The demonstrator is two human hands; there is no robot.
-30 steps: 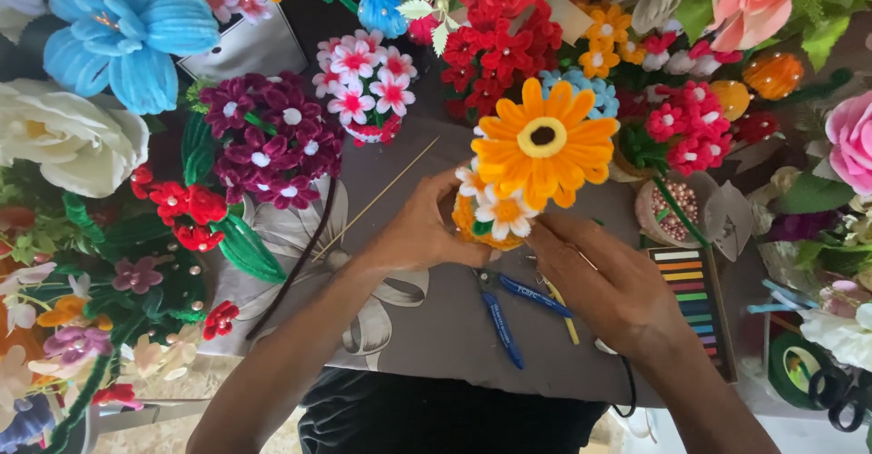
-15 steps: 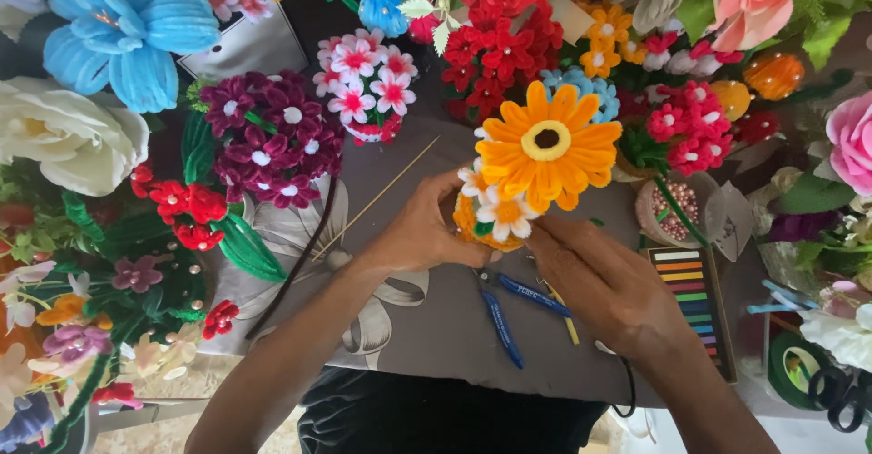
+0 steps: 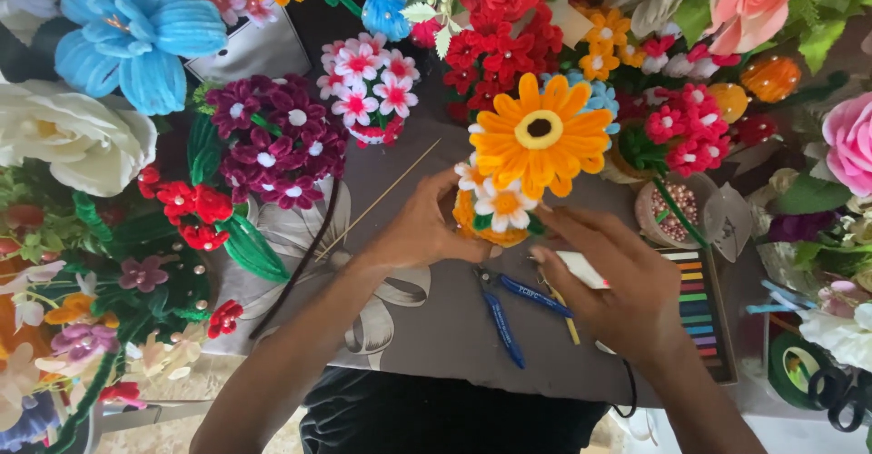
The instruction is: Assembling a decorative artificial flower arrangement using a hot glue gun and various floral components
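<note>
My left hand [image 3: 420,229] grips the base of a small bunch of craft flowers: a large orange sunflower with a yellow ring and dark centre [image 3: 540,133], and small white daisies with orange centres [image 3: 502,202] below it. My right hand [image 3: 614,281] reaches in from the right, fingertips touching the bunch's lower right side under the daisies. A white strip shows under its thumb. Blue-handled pliers [image 3: 505,306] lie on the grey work mat [image 3: 427,327] just below both hands.
Handmade flowers ring the mat: a blue bloom [image 3: 136,32], maroon cluster [image 3: 272,141], pink-white cluster [image 3: 366,77], red flowers [image 3: 495,50], pink rose [image 3: 849,141]. A thin wooden stick [image 3: 381,198], a box of coloured strips [image 3: 701,313] and green tape rolls [image 3: 799,372] lie nearby.
The bunch has shifted slightly up and right. My right hand has moved up closer to its lower side.
</note>
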